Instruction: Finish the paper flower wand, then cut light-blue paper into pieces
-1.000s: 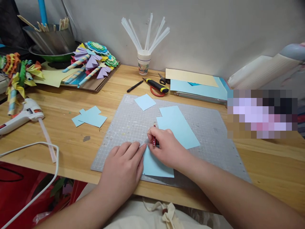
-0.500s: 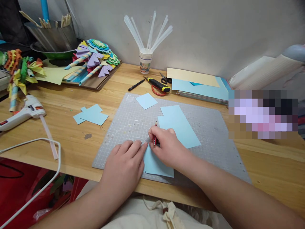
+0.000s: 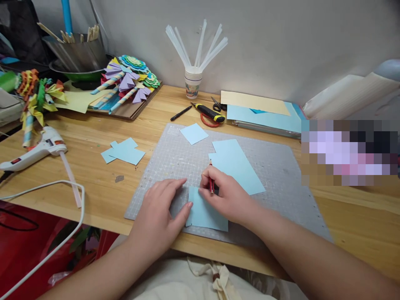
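On the grey cutting mat (image 3: pixel 168 160) lies a light blue paper piece (image 3: pixel 204 214) near the front edge. My left hand (image 3: pixel 161 206) is open at its left side, thumb touching the paper's edge. A red pencil (image 3: pixel 211 183) is held in my right hand (image 3: pixel 226 191), its tip pointing away from me, and the fingers rest at the paper's upper right. Behind my right hand lies a larger notched blue sheet (image 3: pixel 240 166). A blue square (image 3: pixel 193 133) lies at the mat's back edge.
Blue paper pieces (image 3: pixel 128 151) and a glue gun (image 3: pixel 40 150) with a white cord are at left. Behind the mat are a black pen (image 3: pixel 181 113), a yellow-black cutter (image 3: pixel 209 112), scissors (image 3: pixel 218 105), a cup of glue sticks (image 3: pixel 193 83) and stacked paper (image 3: pixel 265 118).
My left hand has spread its fingers and lifted them from the paper's top edge, with the thumb now at its left side. My right hand has shifted slightly right with the pencil.
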A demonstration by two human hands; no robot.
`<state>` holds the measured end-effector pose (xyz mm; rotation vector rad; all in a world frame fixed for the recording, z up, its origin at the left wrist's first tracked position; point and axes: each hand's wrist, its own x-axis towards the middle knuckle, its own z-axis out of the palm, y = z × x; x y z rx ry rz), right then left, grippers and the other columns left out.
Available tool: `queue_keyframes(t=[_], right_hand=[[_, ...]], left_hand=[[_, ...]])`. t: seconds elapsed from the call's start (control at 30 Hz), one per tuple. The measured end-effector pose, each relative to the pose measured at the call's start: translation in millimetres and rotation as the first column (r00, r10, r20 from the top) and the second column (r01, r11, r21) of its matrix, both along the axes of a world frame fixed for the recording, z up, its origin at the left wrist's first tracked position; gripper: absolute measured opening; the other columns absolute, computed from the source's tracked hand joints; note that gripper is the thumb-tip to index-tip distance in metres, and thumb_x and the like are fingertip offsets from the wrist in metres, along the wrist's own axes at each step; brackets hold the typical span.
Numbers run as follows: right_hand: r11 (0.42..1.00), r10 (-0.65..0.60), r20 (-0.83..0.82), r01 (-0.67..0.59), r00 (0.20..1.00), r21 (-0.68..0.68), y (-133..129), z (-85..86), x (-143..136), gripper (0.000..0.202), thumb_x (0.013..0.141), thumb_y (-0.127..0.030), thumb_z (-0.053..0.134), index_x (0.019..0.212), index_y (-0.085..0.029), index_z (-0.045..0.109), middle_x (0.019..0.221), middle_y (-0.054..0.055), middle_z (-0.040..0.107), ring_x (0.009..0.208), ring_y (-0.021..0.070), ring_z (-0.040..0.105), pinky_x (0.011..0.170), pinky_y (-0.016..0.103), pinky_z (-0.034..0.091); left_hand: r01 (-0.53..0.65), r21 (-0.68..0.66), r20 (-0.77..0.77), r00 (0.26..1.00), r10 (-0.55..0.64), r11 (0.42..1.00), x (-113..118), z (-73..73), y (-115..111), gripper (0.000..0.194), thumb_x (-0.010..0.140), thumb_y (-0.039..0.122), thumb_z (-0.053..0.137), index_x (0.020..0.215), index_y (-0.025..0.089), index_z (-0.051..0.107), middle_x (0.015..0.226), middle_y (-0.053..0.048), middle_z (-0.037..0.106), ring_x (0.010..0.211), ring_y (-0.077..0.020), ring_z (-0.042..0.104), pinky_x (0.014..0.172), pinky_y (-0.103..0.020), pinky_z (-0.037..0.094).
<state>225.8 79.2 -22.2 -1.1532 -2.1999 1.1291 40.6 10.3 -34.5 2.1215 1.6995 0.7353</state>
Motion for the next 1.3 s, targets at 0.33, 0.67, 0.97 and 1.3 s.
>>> queue_keyframes(t=[0.33, 0.67, 0.97, 1.3], right_hand=[[0.940, -0.341, -0.411, 0.316, 0.845, -0.130, -7, 0.7, 9, 0.023, 0.085, -0.026, 0.059, 0.081, -0.025, 0.037, 0.074, -0.004, 0.045, 0.067, 0.0129, 0.040, 0.062, 0.026, 0.035], [0.909, -0.398, -0.438, 0.411, 0.806, -0.071, -15, -1.2, 3, 0.026, 0.086, -0.022, 0.057, 0.073, -0.024, 0.035, 0.066, -0.006, 0.030, 0.055, 0.0109, 0.030, 0.049, 0.024, 0.027], [0.897, -0.437, -0.482, 0.404, 0.759, -0.179, -17, 0.7, 1, 0.026, 0.086, -0.025, 0.057, 0.073, -0.024, 0.034, 0.066, -0.006, 0.029, 0.053, 0.0108, 0.028, 0.046, 0.023, 0.026], [0.862, -0.508, -0.487, 0.423, 0.711, -0.280, -13, 3.2, 2, 0.026, 0.083, -0.028, 0.061, 0.075, -0.025, 0.036, 0.068, -0.006, 0.034, 0.054, 0.0094, 0.034, 0.044, 0.021, 0.034]], left_hand=[[-0.034, -0.253, 0.459, 0.875, 0.151, 0.967, 3, 18.2, 23, 0.032, 0.090, 0.042, 0.045, 0.067, 0.020, 0.046, 0.063, 0.004, 0.042, 0.062, -0.0122, 0.042, 0.059, -0.026, 0.034], [-0.094, -0.270, 0.569, 0.787, 0.238, 0.958, 6, 15.0, 23, 0.040, 0.091, 0.044, 0.044, 0.059, 0.020, 0.035, 0.059, 0.005, 0.030, 0.055, -0.0106, 0.030, 0.051, -0.024, 0.026], [-0.115, -0.292, 0.604, 0.747, 0.276, 0.949, 6, 12.4, 22, 0.041, 0.090, 0.044, 0.045, 0.059, 0.020, 0.035, 0.057, 0.005, 0.032, 0.056, -0.0109, 0.031, 0.052, -0.024, 0.028], [0.017, -0.314, 0.594, 0.784, 0.182, 0.949, 2, 12.7, 23, 0.038, 0.088, 0.044, 0.046, 0.061, 0.020, 0.037, 0.060, 0.004, 0.033, 0.058, -0.0111, 0.033, 0.054, -0.025, 0.027]])
